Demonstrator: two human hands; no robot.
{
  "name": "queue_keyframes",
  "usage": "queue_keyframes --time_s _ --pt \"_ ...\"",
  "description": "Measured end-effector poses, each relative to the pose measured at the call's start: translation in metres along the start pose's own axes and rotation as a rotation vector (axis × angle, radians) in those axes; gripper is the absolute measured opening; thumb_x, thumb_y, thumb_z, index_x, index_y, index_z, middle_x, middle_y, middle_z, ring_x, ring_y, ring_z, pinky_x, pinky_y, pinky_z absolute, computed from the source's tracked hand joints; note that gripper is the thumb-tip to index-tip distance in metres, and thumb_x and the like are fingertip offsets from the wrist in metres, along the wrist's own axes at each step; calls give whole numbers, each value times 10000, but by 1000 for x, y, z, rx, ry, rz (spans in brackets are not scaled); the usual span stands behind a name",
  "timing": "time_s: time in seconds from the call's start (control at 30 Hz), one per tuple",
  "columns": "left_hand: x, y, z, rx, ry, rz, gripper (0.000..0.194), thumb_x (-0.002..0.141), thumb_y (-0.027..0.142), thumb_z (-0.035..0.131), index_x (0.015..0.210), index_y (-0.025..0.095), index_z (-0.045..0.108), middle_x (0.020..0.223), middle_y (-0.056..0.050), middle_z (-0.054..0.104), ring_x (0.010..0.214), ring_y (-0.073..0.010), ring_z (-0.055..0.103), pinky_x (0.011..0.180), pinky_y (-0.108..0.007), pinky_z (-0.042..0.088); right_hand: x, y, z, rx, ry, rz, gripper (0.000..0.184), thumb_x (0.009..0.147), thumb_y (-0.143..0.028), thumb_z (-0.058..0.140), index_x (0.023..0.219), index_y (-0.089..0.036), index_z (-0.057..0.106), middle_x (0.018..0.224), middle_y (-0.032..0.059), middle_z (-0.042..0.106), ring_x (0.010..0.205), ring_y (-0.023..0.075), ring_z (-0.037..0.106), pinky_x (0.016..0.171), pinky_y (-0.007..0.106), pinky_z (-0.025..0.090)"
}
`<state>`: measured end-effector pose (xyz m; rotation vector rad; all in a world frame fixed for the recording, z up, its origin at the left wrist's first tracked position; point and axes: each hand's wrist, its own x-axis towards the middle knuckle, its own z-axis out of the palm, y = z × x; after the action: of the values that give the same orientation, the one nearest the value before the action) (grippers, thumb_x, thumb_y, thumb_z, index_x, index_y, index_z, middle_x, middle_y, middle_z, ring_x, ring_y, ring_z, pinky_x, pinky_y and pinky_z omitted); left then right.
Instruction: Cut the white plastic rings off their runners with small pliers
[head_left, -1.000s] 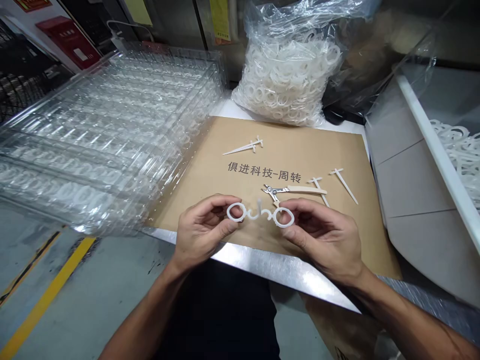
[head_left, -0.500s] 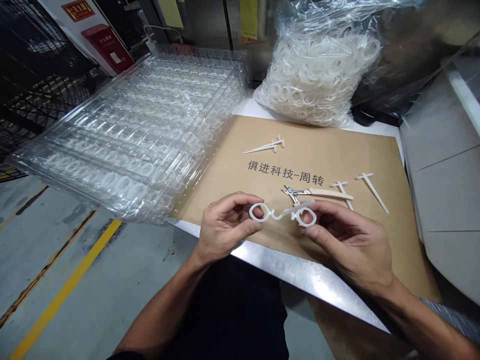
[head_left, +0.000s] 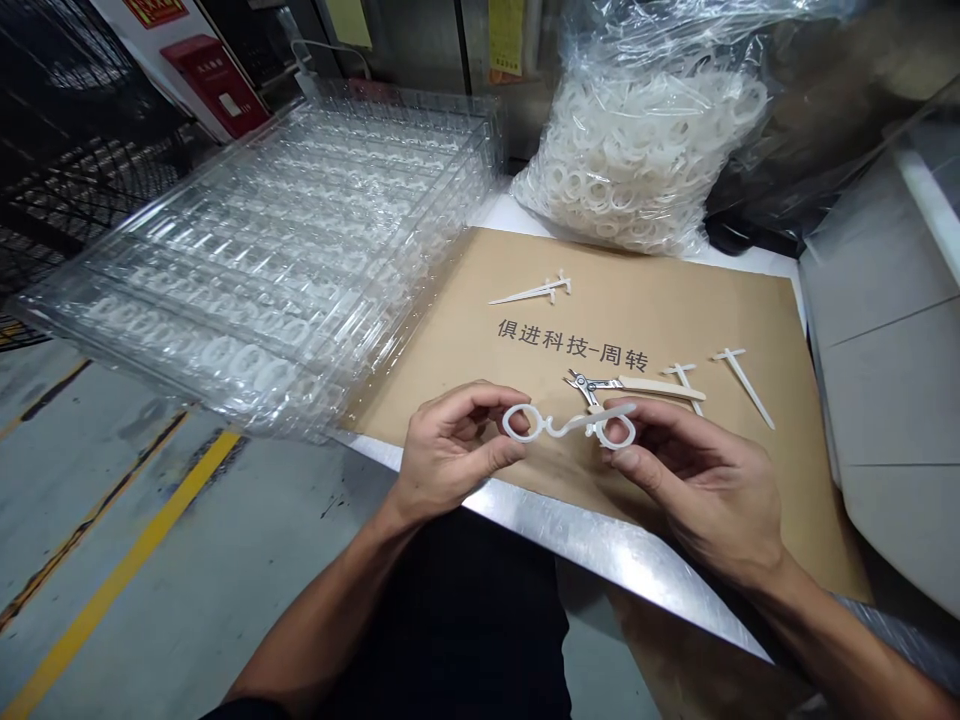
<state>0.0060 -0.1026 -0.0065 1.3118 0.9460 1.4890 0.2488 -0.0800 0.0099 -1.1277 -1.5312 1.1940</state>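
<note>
I hold a white plastic moulded part (head_left: 568,424) with a ring at each end, joined by curved hooks and a straight sprue stick. My left hand (head_left: 450,452) pinches the left ring between thumb and fingers. My right hand (head_left: 705,495) pinches the right ring, which is tilted up. Both hands hover over the near edge of a brown cardboard sheet (head_left: 652,300) printed with dark characters. Small cutting pliers (head_left: 630,386) with pale handles lie on the cardboard just beyond my hands.
A stack of clear plastic trays (head_left: 262,250) sits at the left. A clear bag of white plastic rings (head_left: 645,150) stands at the back. Loose white sprue sticks (head_left: 532,292) (head_left: 742,385) lie on the cardboard. A grey bin wall (head_left: 885,340) is at right. The metal table edge (head_left: 600,545) runs below my hands.
The part was held flat a second ago; the right ring has since twisted upward against the left one, with the sprue stick now angled. The view shifted left slightly.
</note>
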Motion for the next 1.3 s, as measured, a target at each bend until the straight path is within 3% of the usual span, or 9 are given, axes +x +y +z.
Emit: queue_keyframes --time_s 0.27,0.57,0.97,1.1,1.17,1.3 --pt "0 0 0 15 -10 13 317 808 109 865 1112 171 798 891 -56 764 813 -129 747 765 -186 621 0 -1 0 26 5 2 290 868 -204 843 1144 -290 820 1080 22 811 841 140 729 788 243 630" --pt "1 0 0 69 21 -9 292 798 201 890 1067 139 796 867 -79 768 783 -161 750 738 -239 640 -2 1 -2 46 -3 1 281 900 -233 823 1175 -289 809 1070 38 797 853 154 721 810 275 631" --pt "-1 -3 -1 40 -9 7 318 822 135 860 1129 180 791 911 -61 760 827 -145 746 778 -216 617 0 -2 -2 53 -11 -12 281 896 -209 825 1165 -291 810 944 14 777 822 142 714 785 248 627" --pt "-1 -2 -6 80 -90 30 326 819 231 885 1125 169 790 931 -81 762 819 -156 724 768 -238 608 2 -2 -5 119 -36 44 259 911 -232 812 1164 -283 812 924 24 761 842 161 712 791 276 623" --pt "-1 -1 -7 50 -178 19 280 892 335 825 1107 159 789 933 -92 762 824 -161 725 764 -244 608 4 -2 -8 183 -95 103 249 913 -266 809 1162 -277 816 927 33 743 824 164 698 737 278 612" --pt "0 2 -6 -44 -329 -192 279 1065 361 570 1125 138 728 978 -134 787 858 -187 776 789 -289 640 9 -11 -10 207 -229 148 201 921 -285 772 1107 -244 836 863 42 705 729 164 650 579 266 542"
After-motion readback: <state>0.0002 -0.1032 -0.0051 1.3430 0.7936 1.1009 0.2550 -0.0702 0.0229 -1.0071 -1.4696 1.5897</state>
